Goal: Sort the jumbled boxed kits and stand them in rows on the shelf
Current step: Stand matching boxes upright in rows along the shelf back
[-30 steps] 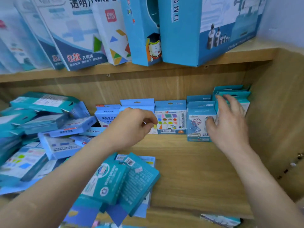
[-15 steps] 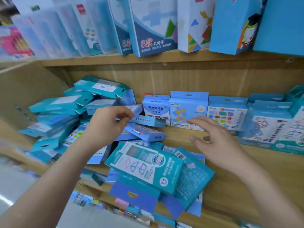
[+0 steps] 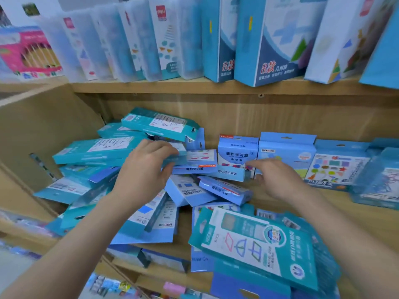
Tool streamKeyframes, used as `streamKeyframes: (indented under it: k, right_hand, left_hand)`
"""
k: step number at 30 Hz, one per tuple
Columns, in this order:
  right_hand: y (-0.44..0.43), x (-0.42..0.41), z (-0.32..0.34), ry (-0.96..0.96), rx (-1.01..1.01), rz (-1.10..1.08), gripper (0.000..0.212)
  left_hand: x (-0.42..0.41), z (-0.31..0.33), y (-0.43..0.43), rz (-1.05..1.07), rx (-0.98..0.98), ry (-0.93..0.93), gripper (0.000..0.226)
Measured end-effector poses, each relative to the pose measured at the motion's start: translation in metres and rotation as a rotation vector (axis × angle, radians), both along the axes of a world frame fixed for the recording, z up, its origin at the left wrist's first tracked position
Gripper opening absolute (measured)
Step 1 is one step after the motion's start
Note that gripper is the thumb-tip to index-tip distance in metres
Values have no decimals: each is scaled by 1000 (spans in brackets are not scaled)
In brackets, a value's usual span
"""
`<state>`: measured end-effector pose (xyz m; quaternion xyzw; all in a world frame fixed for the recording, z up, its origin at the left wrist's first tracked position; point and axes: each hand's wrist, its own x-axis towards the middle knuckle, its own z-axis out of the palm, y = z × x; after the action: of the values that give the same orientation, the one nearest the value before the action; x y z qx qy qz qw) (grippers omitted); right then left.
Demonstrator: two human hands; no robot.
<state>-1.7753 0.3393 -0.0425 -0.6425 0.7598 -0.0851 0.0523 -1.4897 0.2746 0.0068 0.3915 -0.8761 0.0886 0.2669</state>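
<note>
A jumbled pile of teal boxed kits (image 3: pixel 97 147) and light-blue boxed kits (image 3: pixel 224 188) fills the left half of the wooden shelf (image 3: pixel 367 219). My left hand (image 3: pixel 146 171) pinches the end of a flat light-blue box with a red stripe (image 3: pixel 200 158) at the pile's top. My right hand (image 3: pixel 278 180) is spread, its fingertips at a flat light-blue box (image 3: pixel 228 174) just below. Behind stands a row: a small blue kit (image 3: pixel 237 151), a wider blue kit (image 3: pixel 287 152) and a shapes kit (image 3: pixel 336 169).
More teal kits (image 3: pixel 259 244) hang over the shelf's front edge. Tall boxes (image 3: pixel 272 39) lean on the upper shelf. The shelf's wooden side wall (image 3: pixel 32 130) closes the left. Bare board (image 3: pixel 356 216) shows on the right, in front of the standing row.
The view has swung left from the standing row to the pile. My left hand has closed on the striped box. My right hand has left the row and reached left to the pile.
</note>
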Motion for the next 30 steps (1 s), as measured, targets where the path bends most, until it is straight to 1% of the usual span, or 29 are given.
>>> streamKeyframes:
  k: [2, 4, 7, 9, 11, 14, 16, 18, 20, 22, 25, 26, 28, 30]
  right_hand:
    - [-7, 3, -5, 34, 49, 5, 61]
    - [-12, 5, -9, 51, 49, 3, 58]
    - [-18, 6, -12, 74, -34, -35, 41]
    - [-20, 8, -10, 79, -144, -48, 28]
    - [-21, 8, -2, 41, -308, -50, 22]
    - [-20, 5, 20, -111, -576, -42, 15]
    - [-14, 1, 37, -181, -684, -45, 13]
    - [-5, -1, 50, -226, -740, -69, 11]
    - [5, -4, 58, -313, -780, -97, 8]
    - [14, -6, 63, -429, -813, -113, 8]
    - [24, -6, 70, -612, -837, -92, 9]
    - [28, -4, 73, -669, -841, -83, 13]
    - [35, -1, 77, -780, -861, -76, 21]
    - [43, -1, 81, -864, -871, -104, 18]
  left_hand:
    - [0, -3, -5, -51, -53, -45, 24]
    - [-2, -5, -7, -76, -98, -69, 22]
    - [-8, -6, -7, -123, -131, -92, 23]
    - [-12, -8, -9, -181, -143, -104, 24]
    - [-16, -8, -11, -222, -137, -86, 25]
    - [-22, -5, -16, -256, -109, -40, 24]
    - [-28, -4, -18, -281, -79, 12, 24]
    - [-35, -2, -18, -297, 1, 99, 24]
    - [-45, 2, -16, -298, 128, 162, 28]
    - [-59, 5, -14, -318, 254, 168, 37]
    - [-80, 7, -11, -418, 388, 113, 57]
    - [-86, 8, -8, -461, 437, 107, 57]
    - [-95, 8, -4, -519, 582, 152, 50]
    - [-101, 5, -3, -550, 716, 228, 39]
